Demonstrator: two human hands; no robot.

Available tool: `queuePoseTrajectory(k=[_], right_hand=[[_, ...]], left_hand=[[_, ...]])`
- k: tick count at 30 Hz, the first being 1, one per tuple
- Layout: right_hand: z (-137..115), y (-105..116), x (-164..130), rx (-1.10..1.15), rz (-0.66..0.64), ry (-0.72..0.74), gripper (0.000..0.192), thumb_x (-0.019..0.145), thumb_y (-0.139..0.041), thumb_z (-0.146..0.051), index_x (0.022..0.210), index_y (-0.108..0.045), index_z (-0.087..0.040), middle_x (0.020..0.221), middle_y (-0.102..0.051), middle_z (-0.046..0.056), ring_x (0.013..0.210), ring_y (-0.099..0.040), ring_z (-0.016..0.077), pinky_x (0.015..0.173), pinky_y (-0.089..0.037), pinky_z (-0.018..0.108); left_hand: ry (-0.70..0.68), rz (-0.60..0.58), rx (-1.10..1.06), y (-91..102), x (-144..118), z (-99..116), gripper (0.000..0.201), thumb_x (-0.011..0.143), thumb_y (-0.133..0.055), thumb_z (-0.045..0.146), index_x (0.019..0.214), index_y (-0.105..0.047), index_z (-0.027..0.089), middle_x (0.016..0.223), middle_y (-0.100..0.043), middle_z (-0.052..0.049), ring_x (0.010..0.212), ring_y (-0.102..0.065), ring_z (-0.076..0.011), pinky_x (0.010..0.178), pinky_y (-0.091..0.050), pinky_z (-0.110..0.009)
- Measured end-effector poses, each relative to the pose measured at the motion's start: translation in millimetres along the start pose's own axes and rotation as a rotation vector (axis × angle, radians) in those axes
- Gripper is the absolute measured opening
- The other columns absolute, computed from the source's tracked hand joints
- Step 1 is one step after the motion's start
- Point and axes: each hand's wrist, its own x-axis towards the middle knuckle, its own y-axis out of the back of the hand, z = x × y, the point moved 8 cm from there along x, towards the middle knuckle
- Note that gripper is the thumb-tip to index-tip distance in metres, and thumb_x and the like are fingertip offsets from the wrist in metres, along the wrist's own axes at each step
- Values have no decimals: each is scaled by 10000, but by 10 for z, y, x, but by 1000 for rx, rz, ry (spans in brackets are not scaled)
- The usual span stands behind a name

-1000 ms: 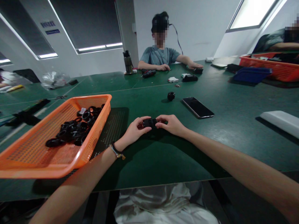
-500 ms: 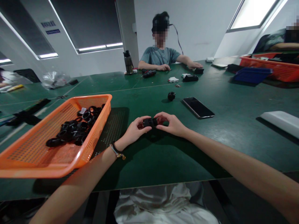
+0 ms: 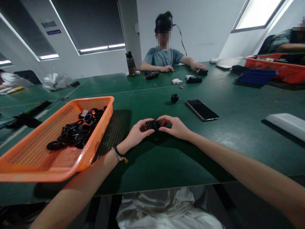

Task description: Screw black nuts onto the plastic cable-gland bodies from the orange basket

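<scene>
A small black part sits between the person's two hands, just above or on the worktop; which of the two cannot be told. The left hand has its fingers curved partway closed around the left end, thumb on the near side. The right hand pinches the other end between thumb and bent fingers, leaving a gap below the knuckles. To the left stands an orange basket with perforated walls, its near corner beside the left forearm. Inside, a loose heap of black pieces lies toward the right side, several of them ring-shaped with open middles, and a small whitish scrap rests on the heap; the left part of the basket floor is bare mesh. Beyond the right hand are a round black piece and, near it, a dark-screened phone. Farther off at the right, a blue tray is just beside a red-orange basket holding dark items too unclear to name. Across the worktop, an upright dark bottle stands near a seated co-worker, and a crumpled clear plastic bag lies at the far left.
</scene>
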Motion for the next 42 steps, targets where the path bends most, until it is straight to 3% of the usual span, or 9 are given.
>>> queuePoseTrajectory(k=[42], right_hand=[[52, 2, 15, -106, 24, -53, 214, 727, -621, -282, 901, -618, -158, 695, -638, 10, 623, -581, 136, 612, -462, 271]], left_hand=[[3, -12, -2, -7, -2, -5, 472, 671, -652, 238, 1131, -560, 182, 1025, -562, -60, 787, -564, -129, 742, -494, -287]])
